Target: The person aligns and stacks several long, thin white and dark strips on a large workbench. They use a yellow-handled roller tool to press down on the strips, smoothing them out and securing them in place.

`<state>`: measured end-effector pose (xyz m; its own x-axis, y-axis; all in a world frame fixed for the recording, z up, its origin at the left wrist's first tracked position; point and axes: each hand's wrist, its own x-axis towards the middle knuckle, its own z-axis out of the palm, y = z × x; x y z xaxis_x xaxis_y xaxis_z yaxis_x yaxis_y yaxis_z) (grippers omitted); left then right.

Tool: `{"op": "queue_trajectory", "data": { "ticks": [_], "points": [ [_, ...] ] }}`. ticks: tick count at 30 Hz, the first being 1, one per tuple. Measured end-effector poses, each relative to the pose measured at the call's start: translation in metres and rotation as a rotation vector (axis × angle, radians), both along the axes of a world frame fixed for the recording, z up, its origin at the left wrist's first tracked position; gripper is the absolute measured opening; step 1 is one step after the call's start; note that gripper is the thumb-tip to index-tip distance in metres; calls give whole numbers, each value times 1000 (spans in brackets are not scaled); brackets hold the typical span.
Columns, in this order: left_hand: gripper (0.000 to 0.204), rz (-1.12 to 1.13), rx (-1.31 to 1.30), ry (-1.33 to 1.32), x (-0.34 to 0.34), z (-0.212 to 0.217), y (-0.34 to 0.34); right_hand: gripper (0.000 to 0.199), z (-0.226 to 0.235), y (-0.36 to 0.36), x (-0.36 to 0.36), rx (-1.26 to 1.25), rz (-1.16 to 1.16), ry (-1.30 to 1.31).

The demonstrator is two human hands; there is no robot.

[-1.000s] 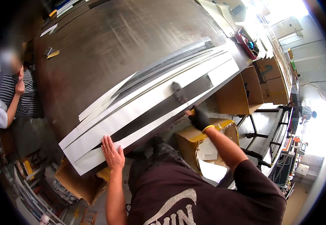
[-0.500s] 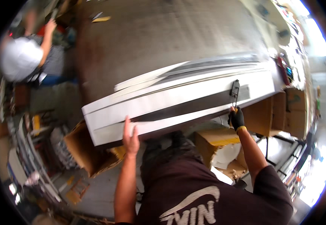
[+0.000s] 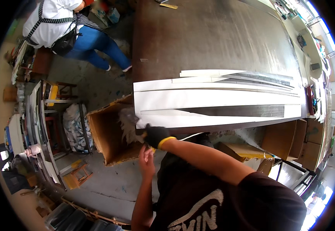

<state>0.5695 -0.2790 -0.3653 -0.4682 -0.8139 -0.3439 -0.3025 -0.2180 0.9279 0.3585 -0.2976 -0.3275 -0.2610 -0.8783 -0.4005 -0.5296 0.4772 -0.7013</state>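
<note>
At the front left corner of the dark table (image 3: pixel 209 42), my right hand (image 3: pixel 157 136) wears a black glove with a yellow cuff and has its fingers curled. A blurred grey shape (image 3: pixel 129 115) lies just beyond it; I cannot tell whether the glove holds it. My bare left hand (image 3: pixel 147 159) is just below the glove, fingers bent and close together at a small yellowish bit; what they pinch is unclear. Long white strips (image 3: pixel 213 98) lie along the table's front edge, with a dark gap between two of them. A thin white strand (image 3: pixel 192 136) runs right from the glove.
An open cardboard box (image 3: pixel 111 148) with pale scraps (image 3: pixel 128 133) stands below the table corner. Another carton (image 3: pixel 244 150) is under the front edge at right. A co-worker in blue jeans (image 3: pixel 98 42) stands at far left. A small wooden stool (image 3: pixel 78 175) is on the floor.
My right hand has swung from the strips' right end to the left corner. The black two-handled tool it held is no longer clearly seen. My left hand has dropped below the table edge.
</note>
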Motion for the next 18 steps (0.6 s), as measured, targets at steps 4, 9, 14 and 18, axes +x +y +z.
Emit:
{"op": "queue_trajectory", "data": {
  "ticks": [4,9,14,18],
  "points": [
    [48,27,13,-14,24,-5,-8,45,21,-33,23,-159,-5,-214],
    [47,-40,75,-22,-16,4,3,41,18,79,-22,-289,-175,-126],
    [46,-293,34,16,-72,-13,22,51,25,246,-135,-223,-560,-34],
    [42,-455,7,79,-147,-7,43,37,20,388,-216,-308,-941,269]
  ]
}}
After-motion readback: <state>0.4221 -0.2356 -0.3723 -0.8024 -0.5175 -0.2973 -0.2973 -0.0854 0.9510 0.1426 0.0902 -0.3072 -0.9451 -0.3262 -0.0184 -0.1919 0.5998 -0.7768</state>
